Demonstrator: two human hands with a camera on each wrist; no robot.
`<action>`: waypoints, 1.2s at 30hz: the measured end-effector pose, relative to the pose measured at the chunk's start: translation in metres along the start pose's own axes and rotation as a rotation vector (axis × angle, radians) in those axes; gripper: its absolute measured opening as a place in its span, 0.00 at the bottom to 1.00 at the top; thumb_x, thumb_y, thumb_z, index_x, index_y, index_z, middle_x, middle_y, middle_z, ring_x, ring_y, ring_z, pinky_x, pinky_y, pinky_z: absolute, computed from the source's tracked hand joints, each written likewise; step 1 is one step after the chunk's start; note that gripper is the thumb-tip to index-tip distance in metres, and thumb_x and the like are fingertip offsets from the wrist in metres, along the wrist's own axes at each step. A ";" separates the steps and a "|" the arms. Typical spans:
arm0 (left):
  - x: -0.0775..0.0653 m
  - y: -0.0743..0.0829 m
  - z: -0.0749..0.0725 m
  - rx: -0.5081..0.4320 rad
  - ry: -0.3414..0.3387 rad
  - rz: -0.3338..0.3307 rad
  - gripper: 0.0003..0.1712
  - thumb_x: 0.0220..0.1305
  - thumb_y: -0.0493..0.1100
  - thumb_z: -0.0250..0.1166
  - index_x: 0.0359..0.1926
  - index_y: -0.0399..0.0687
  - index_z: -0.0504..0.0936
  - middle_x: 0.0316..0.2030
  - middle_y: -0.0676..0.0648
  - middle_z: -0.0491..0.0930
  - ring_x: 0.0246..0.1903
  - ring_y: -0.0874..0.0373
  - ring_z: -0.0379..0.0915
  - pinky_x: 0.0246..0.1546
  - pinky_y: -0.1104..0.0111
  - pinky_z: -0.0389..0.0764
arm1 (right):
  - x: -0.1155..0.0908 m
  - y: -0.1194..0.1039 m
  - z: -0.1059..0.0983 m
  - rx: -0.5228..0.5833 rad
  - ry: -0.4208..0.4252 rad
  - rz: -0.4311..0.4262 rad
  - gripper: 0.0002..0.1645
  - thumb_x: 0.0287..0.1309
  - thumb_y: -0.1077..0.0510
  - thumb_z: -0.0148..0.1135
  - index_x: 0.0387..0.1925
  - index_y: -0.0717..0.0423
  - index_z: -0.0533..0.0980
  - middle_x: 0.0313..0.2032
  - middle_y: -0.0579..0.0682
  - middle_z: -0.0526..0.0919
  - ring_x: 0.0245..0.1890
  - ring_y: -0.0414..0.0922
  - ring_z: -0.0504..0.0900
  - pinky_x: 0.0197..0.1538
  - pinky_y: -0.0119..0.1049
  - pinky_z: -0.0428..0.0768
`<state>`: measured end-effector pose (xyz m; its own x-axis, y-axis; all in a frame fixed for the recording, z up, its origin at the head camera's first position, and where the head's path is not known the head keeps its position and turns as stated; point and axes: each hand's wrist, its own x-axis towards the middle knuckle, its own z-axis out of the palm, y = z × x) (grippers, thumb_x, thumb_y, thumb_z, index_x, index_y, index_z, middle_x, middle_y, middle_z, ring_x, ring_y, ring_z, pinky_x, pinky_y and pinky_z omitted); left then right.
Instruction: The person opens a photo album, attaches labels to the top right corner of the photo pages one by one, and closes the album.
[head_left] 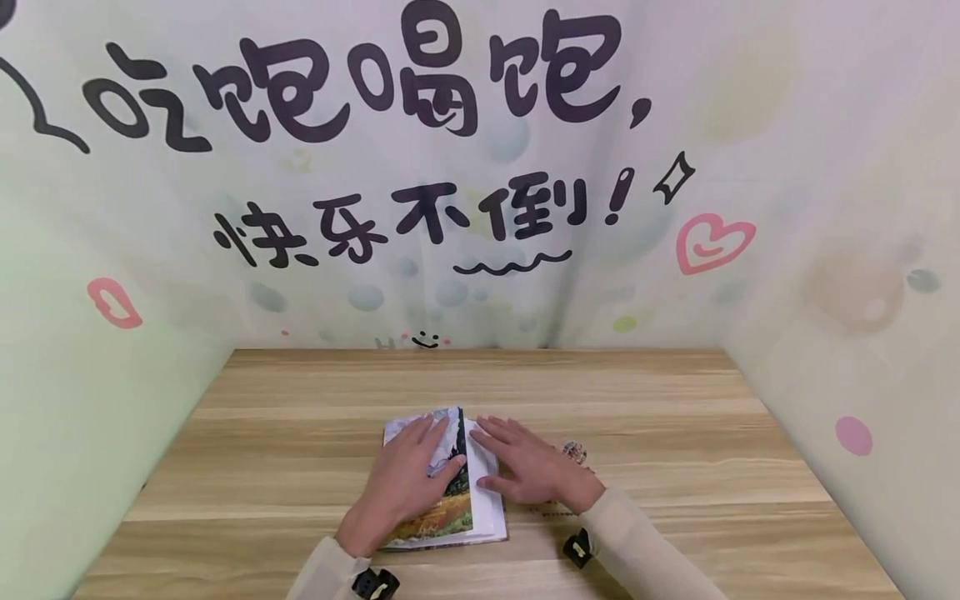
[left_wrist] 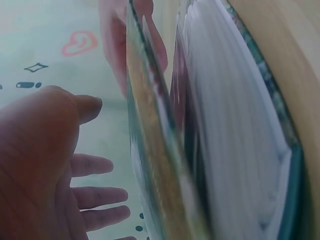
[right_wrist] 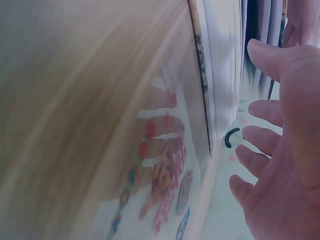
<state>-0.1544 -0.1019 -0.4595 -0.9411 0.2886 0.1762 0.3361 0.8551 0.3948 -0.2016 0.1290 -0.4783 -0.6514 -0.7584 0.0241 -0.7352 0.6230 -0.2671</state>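
Observation:
A hardcover notebook with a landscape painting on its cover lies on the table, the cover partly lifted off the white pages. My left hand is spread flat over the cover, fingers straight and pointing away from me. Over the exposed right strip of pages is my right hand, its fingers extended and its thumb beside the cover's free edge. The left wrist view shows the thick page block behind the raised cover. Neither hand curls round anything.
A clear sheet of colourful stickers lies beside the notebook, mostly hidden under the right forearm in the head view. The wooden table ends against a printed fabric wall at the back, with similar walls on both sides.

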 end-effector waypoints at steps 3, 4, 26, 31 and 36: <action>0.001 0.003 0.001 0.000 -0.004 0.008 0.37 0.70 0.61 0.57 0.71 0.43 0.68 0.68 0.35 0.68 0.68 0.38 0.62 0.66 0.46 0.65 | 0.001 -0.002 -0.001 0.000 -0.011 -0.004 0.44 0.68 0.37 0.54 0.75 0.56 0.57 0.76 0.58 0.55 0.75 0.57 0.55 0.74 0.55 0.53; 0.002 0.003 0.002 0.001 -0.005 0.013 0.37 0.70 0.61 0.57 0.70 0.43 0.68 0.68 0.35 0.68 0.68 0.38 0.62 0.66 0.46 0.66 | 0.002 -0.002 0.000 -0.005 -0.016 -0.003 0.44 0.68 0.37 0.54 0.75 0.56 0.57 0.76 0.58 0.55 0.75 0.57 0.54 0.74 0.54 0.53; 0.005 0.023 0.013 -0.005 -0.041 -0.019 0.42 0.65 0.59 0.62 0.73 0.45 0.63 0.70 0.34 0.63 0.69 0.37 0.58 0.66 0.42 0.63 | 0.005 -0.008 0.008 0.060 -0.113 0.058 0.40 0.69 0.41 0.55 0.74 0.55 0.59 0.77 0.54 0.53 0.76 0.53 0.54 0.75 0.46 0.57; 0.007 0.025 0.015 -0.023 -0.015 -0.030 0.42 0.63 0.53 0.65 0.73 0.44 0.62 0.68 0.33 0.65 0.68 0.37 0.61 0.64 0.42 0.66 | 0.006 -0.009 0.008 0.064 -0.113 0.073 0.40 0.69 0.41 0.55 0.74 0.53 0.61 0.77 0.53 0.54 0.76 0.53 0.54 0.74 0.47 0.59; 0.008 0.025 0.015 -0.065 0.005 -0.022 0.41 0.62 0.48 0.66 0.73 0.43 0.63 0.66 0.33 0.69 0.66 0.37 0.64 0.61 0.42 0.70 | 0.008 -0.010 0.006 0.064 -0.111 0.089 0.39 0.67 0.41 0.57 0.73 0.52 0.62 0.76 0.53 0.55 0.75 0.53 0.56 0.73 0.47 0.61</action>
<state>-0.1536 -0.0717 -0.4612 -0.9480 0.2680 0.1716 0.3176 0.8312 0.4564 -0.1987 0.1154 -0.4811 -0.6863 -0.7193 -0.1081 -0.6595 0.6780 -0.3246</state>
